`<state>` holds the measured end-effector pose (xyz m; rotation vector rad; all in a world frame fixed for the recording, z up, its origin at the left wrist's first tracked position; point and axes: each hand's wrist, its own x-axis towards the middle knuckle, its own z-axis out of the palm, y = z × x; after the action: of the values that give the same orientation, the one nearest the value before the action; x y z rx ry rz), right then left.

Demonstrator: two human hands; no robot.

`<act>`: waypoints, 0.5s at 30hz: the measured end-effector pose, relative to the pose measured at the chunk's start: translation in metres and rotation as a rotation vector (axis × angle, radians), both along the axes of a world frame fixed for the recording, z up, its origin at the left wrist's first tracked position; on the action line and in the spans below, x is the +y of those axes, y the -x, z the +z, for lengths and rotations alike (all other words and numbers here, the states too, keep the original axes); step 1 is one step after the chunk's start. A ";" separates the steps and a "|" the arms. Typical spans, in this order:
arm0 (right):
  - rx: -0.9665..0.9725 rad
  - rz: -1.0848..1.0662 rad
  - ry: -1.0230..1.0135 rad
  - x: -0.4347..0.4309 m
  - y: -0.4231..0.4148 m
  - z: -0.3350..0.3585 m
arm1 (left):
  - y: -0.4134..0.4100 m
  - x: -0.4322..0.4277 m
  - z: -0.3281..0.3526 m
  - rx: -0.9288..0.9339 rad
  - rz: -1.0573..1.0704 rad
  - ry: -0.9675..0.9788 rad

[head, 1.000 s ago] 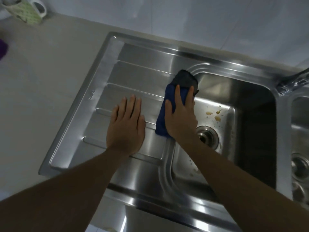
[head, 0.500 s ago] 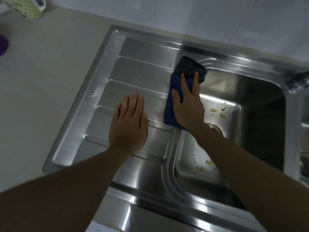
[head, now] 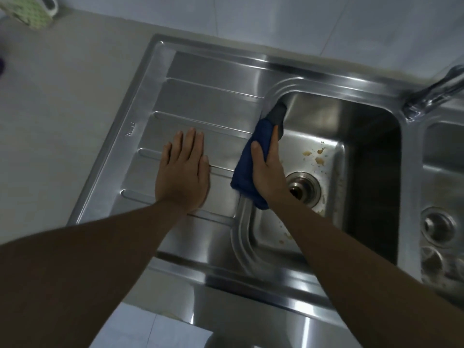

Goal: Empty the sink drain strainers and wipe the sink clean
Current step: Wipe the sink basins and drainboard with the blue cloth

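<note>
A stainless steel sink (head: 211, 71) has a ribbed drainboard on the left and a basin to its right. My left hand (head: 183, 172) lies flat on the drainboard with straight fingers. My right hand (head: 268, 172) holds a dark blue cloth (head: 244, 172) over the basin's left rim, thumb on top and fingers down the inner wall. The cloth's grey end (head: 277, 113) reaches the basin's far left corner. Brown stains (head: 313, 154) spot the basin floor near the open drain (head: 302, 188). A second basin at the right holds a drain strainer (head: 438, 226).
A chrome faucet (head: 437, 91) stands between the two basins at the back right. A green patterned mug (head: 27, 10) sits on the beige counter (head: 62, 109) at the far left. White wall tiles run behind the sink.
My right hand has slid the cloth off the drainboard onto the basin's left rim and turned so its fingers dip inside. My left hand has stayed flat on the drainboard.
</note>
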<state>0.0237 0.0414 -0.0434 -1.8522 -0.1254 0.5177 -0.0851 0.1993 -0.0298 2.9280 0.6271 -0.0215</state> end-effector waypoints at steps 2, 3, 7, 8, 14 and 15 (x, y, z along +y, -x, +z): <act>0.057 0.030 0.003 -0.010 0.017 0.000 | 0.000 -0.001 0.002 0.000 0.017 0.019; 0.089 0.057 -0.001 -0.016 0.025 0.000 | -0.001 -0.002 0.003 0.000 0.023 0.020; 0.249 0.187 0.006 -0.043 0.060 0.001 | 0.001 -0.009 0.006 0.031 0.089 0.039; 0.298 0.221 0.025 -0.050 0.068 0.001 | 0.003 -0.015 0.007 0.031 0.109 0.057; 0.474 0.541 0.132 -0.096 0.081 0.011 | 0.030 -0.068 0.013 -0.007 0.054 0.124; 0.450 0.649 0.216 -0.105 0.080 0.013 | 0.032 -0.077 0.013 -0.001 0.048 0.131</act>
<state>-0.0559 -0.0638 -0.0305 -1.8332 -0.3826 1.4297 -0.1173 0.1220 -0.0170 2.7866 0.6688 -0.0535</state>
